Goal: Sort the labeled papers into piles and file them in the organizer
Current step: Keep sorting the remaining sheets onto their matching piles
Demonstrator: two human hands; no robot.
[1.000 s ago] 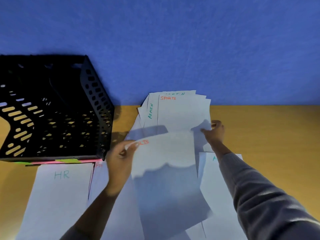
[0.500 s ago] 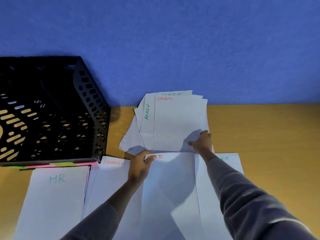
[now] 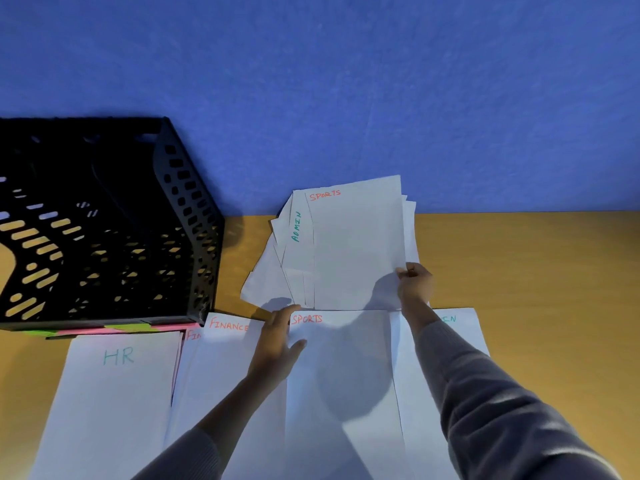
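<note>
I have the right hand (image 3: 415,284) pinching the near right edge of the white paper sheet marked SPORTS in red (image 3: 356,244), its fingers (image 3: 403,271) curled round that edge. The sheet tops the loose unsorted stack of white papers (image 3: 273,271), which fans out to the left of those fingers. The left hand (image 3: 277,344) lies flat on the yellow wooden bench (image 3: 519,271), its straight fingers (image 3: 282,315) pressing the left margin of the white SPORTS pile (image 3: 343,368). The white FINANCE pile (image 3: 225,375) sits just left of them, the white HR pile (image 3: 117,393) farther left, and the black perforated plastic organizer (image 3: 187,237) beyond. I judge sorting is in hand and filing not yet begun. Next I would lift that one sheet clear without dragging its neighbours, then lay it squarely on the pile under the left fingers.
</note>
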